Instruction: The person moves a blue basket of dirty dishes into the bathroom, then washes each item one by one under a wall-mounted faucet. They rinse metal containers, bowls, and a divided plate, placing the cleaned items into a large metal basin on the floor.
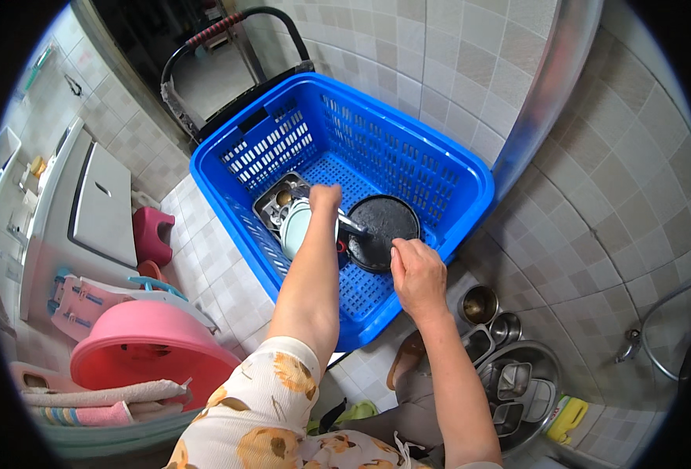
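Note:
A large blue plastic basket (357, 328) with slotted walls stands before me. My left hand (325, 199) reaches inside, closed around something by the utensils and a pale green bowl (298, 228); what it grips is hidden. Beyond the bowl, a metal tray (263, 202) holds small metal items. A round black pan (380, 225) lies flat on the basket's floor, with a metallic handle-like piece (352, 224) reaching over its left edge. Above the pan's near right edge is my right hand (420, 275), fingers curled; whether it holds anything cannot be seen.
Metal pots (479, 306) stand on the floor at right, beside a large metal basin (547, 363) of small containers and a yellow bottle (569, 417). At left are a pink basin (152, 322) and a magenta stool (151, 234). A black cart handle (275, 12) rises behind the basket.

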Tool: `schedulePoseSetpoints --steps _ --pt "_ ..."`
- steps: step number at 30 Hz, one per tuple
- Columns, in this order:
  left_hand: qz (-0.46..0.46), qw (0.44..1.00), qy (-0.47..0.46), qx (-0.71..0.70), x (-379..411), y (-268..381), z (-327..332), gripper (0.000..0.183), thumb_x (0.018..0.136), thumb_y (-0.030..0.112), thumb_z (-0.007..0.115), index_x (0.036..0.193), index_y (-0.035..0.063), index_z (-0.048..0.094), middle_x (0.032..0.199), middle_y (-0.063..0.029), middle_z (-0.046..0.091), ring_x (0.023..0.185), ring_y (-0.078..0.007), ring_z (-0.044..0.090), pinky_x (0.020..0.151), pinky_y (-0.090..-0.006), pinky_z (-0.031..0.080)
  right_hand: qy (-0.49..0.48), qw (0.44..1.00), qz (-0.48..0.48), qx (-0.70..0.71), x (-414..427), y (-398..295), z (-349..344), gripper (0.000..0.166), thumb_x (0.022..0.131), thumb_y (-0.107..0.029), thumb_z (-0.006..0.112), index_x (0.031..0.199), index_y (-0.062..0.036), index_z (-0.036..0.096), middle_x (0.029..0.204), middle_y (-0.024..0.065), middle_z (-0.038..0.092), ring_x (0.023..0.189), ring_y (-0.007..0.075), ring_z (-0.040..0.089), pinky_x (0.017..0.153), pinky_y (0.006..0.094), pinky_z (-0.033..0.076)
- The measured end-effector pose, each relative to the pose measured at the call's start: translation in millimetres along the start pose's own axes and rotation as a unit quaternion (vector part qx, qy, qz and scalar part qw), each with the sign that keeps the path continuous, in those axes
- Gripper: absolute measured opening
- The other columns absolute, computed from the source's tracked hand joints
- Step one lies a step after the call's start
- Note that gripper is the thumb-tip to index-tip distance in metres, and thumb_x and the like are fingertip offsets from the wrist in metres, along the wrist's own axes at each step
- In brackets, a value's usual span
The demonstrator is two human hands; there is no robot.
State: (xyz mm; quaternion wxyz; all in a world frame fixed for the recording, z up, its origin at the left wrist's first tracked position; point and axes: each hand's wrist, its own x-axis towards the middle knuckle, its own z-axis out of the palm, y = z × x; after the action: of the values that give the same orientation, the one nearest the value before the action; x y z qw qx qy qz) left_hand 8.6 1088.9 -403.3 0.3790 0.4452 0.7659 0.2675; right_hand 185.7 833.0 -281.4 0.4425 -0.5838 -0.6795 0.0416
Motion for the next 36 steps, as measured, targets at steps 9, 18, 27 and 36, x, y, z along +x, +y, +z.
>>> schedulePoseSetpoints --steps 9,18,27,36 --pt "-0.041 0.812 -0.159 0.56 -41 -28 25 0.046 0.057 0.029 0.083 0.1 0.0161 0.07 0.111 -0.0055 0.064 0.101 -0.0274 0.061 0.08 -0.0472 0.051 0.006 1.0 0.016 -0.002 0 12 -5 0.014 0.08 -0.005 0.056 0.093 -0.0009 0.061 0.083 0.0125 0.062 0.076 0.0294 0.059 0.07 0.0377 0.047" --pt "-0.032 0.859 0.007 0.511 -16 -88 38 0.044 0.082 0.022 0.054 0.122 0.0029 0.053 0.128 -0.0223 0.048 0.093 -0.0366 0.062 0.062 -0.0537 0.052 0.022 1.0 -0.002 -0.001 -3 10 0 0.017 0.078 -0.004 0.057 0.094 -0.0011 0.06 0.081 0.0104 0.059 0.075 0.0282 0.057 0.068 0.0371 0.045" --pt "0.093 0.895 0.085 0.428 -56 6 -29 0.025 0.082 0.018 0.052 0.098 0.0077 0.069 0.104 -0.0128 0.065 0.095 -0.0281 0.064 0.064 -0.0448 0.055 0.017 1.0 -0.004 0.001 0 9 0 0.017 0.078 -0.004 0.057 0.094 -0.0008 0.06 0.082 0.0132 0.06 0.075 0.0305 0.058 0.069 0.0389 0.045" --pt "0.249 0.945 0.107 0.181 -122 142 -98 0.03 0.078 0.019 0.052 0.097 -0.0014 0.062 0.091 -0.0191 0.065 0.075 -0.0326 0.065 0.07 -0.0406 0.053 0.023 0.872 0.192 0.45 -60 -2 -45 0.035 0.085 -0.012 0.056 0.117 0.0012 0.049 0.104 0.0132 0.06 0.09 0.019 0.061 0.078 0.0299 0.049"
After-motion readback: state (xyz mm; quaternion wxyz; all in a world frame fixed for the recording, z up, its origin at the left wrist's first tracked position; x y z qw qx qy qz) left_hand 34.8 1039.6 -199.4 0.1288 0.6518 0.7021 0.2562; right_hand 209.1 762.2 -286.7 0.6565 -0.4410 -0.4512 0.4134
